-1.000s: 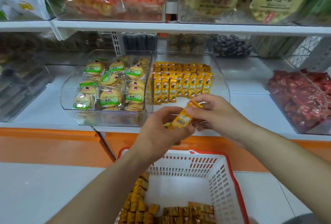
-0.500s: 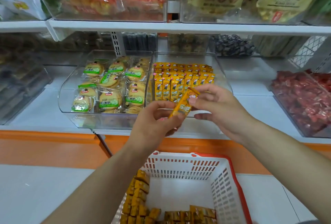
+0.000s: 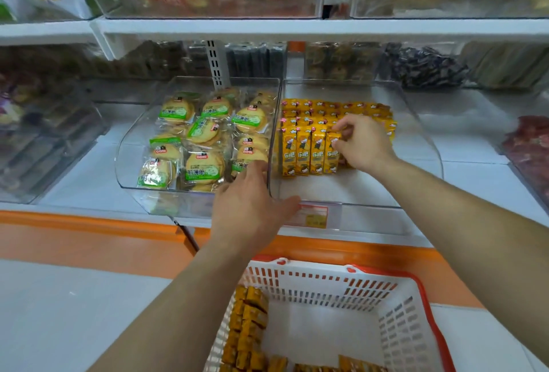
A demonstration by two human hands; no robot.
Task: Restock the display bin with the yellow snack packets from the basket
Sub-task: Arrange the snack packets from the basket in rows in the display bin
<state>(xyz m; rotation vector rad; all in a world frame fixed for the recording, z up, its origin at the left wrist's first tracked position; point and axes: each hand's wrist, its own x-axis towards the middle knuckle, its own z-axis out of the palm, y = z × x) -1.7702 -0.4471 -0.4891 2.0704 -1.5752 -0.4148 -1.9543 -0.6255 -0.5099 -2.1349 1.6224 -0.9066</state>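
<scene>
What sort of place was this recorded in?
Most likely a shop's snack aisle: white shelves hold clear display bins of wrapped biscuits and yellow snack packets, a price label is on one bin's front, and a shopping basket sits below.

Packets (image 3: 303, 151) stand in the display bin (image 3: 341, 190), basket (image 3: 326, 278) before it (biscuit bin (image 3: 166, 199) left).

Yellow snack packets (image 3: 309, 151); white slotted basket (image 3: 312, 282), red rim; green-labelled biscuits (image 3: 205, 163).

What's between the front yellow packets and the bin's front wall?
Bare floor of the display bin, from the yellow packets forward, in the head view.
</scene>
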